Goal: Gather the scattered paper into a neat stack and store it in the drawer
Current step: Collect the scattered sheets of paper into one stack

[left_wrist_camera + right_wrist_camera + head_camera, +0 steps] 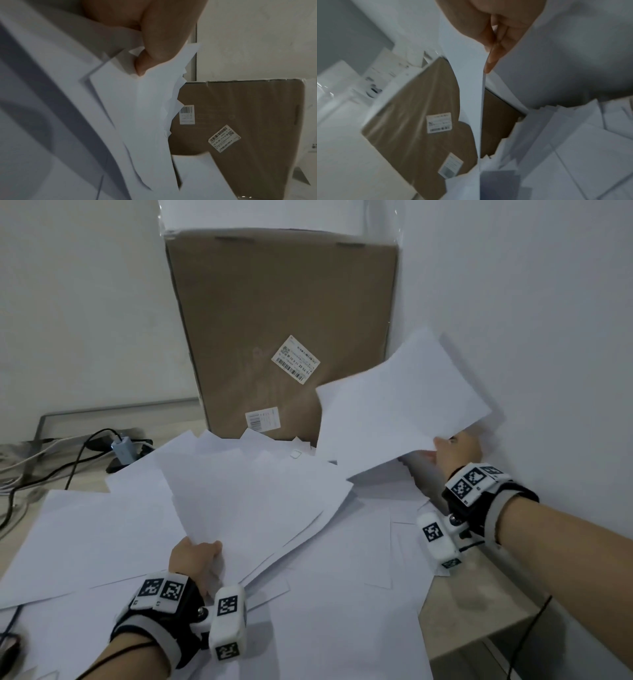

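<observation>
Head view: loose white paper (pixel 308 542) covers most of the worktop (pixel 462 604) in overlapping, skewed sheets, so gathering is judged at an early stage. The left hand (pixel 195 559) pinches the near corner of a fanned bundle (pixel 253 494), lifted slightly to serve as the collecting pile. The right hand (pixel 455 453) grips a raised sheet (pixel 394 402) by its edge beside the wall, apparently to carry it across. A cardboard box (pixel 274 320) leans behind. No drawer is visible.

Left wrist view: the thumb (pixel 154 51) clamps several staggered sheet corners (pixel 137 108); edges are unaligned.

Right wrist view: thumb and fingers (pixel 489 63) pinch the sheet edge-on, above the scattered paper.
</observation>
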{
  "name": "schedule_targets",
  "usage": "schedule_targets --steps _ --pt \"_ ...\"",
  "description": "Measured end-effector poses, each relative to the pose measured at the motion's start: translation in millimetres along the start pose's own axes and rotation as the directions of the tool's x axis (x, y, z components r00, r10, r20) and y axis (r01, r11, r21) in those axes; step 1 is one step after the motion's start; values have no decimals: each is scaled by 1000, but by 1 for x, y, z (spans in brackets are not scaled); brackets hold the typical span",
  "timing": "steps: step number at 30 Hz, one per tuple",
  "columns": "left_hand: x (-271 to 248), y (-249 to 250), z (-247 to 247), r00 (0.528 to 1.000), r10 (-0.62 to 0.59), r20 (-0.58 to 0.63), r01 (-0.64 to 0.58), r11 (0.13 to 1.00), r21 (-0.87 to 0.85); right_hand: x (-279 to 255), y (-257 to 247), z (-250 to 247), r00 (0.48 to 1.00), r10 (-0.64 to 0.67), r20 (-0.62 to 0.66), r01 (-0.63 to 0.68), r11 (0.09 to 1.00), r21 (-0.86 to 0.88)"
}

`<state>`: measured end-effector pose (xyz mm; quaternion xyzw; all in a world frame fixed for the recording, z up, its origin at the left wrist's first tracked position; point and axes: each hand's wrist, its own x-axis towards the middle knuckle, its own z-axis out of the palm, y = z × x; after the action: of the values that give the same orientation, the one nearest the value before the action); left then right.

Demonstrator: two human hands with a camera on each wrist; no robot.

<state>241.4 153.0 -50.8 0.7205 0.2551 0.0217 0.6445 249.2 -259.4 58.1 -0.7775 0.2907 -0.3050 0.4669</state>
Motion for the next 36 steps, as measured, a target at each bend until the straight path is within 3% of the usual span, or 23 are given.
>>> schedule_targets --steps 2,4,5,6,7,8,9,11,17,24,27,34,36 --pt "-10 5 0 1000 2 -6 -2 1000 -3 -3 -8 -13 999 18 -45 -11 987 159" --pt "-25 11 -4 999 -44 8 42 986 162 -10 -17 -20 998 37 -47 -19 943 332" --pt "-35 10 -6 997 68 42 -80 867 491 -17 -23 -23 998 47 -36 -28 912 409" --pt "-45 14 -9 985 143 98 -173 781 600 -25 -28 -26 999 52 -15 -39 888 458" --pt "-45 11 -13 989 111 100 -146 853 502 -32 -32 -27 998 55 20 -58 872 486" --pt "-42 11 -16 994 -27 110 1 974 228 -39 -34 -27 995 55 80 -87 865 494" --pt "-42 6 -20 988 -59 142 45 994 98 -46 -35 -27 986 49 159 -120 867 484" --pt "-47 5 -25 979 -109 174 103 994 42 -58 -32 -21 956 31 291 -150 905 398" --pt "-67 11 -37 947 -119 298 106 993 58 -88 -9 -3 803 55 594 -138 986 95" --pt "-66 11 -36 946 -132 296 128 991 32 -86 3 2 788 24 615 97 982 -163" --pt "-56 11 -39 951 -123 283 117 992 40 -77 2 -1 751 8 661 219 940 -261" --pt "-55 22 -36 901 -118 417 67 989 135 -71 -21 20 688 -64 723 481 786 -389" --pt "-56 25 -34 882 -103 461 8 979 202 -74 -30 32 671 -91 736 498 791 -356"
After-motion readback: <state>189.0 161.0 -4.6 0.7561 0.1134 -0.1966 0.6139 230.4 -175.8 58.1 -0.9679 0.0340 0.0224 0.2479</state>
